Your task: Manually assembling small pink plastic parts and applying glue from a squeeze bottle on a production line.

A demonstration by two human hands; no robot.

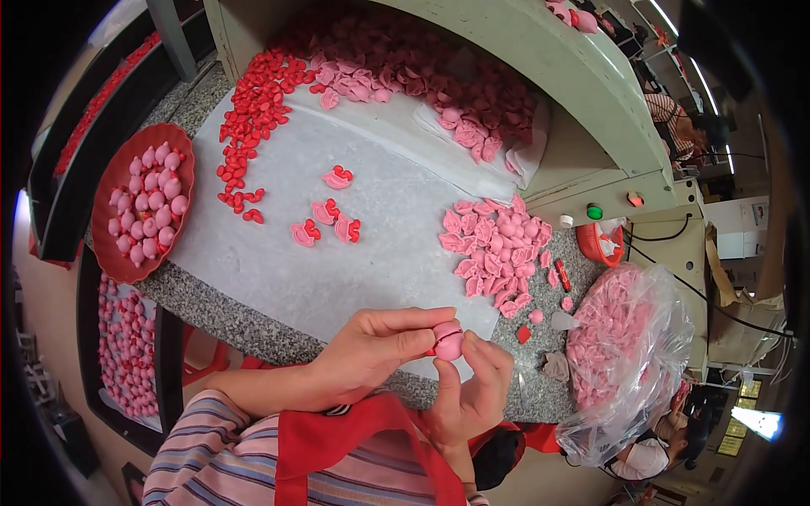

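Observation:
A small round pink piece [450, 344] with a dark seam across it and a bit of red at its side is held between my two hands, just in front of the work surface's near edge. My left hand [371, 350] pinches it from the left with thumb and index finger. From the right, the fingertips of my right hand [474, 388] close on the same piece. Beyond them, several pink half shells with red parts [344, 226] lie on the white sheet [278, 278]. A pile of pink shells [494, 244] sits at the sheet's right side.
Loose red pieces [249, 126] spread at the back left, beside more pink shells under a pale green housing [591, 93]. A red scalloped bowl [103, 240] holds pink balls at left. On the right are a plastic bag [620, 346] of pink parts and a red basket [589, 242].

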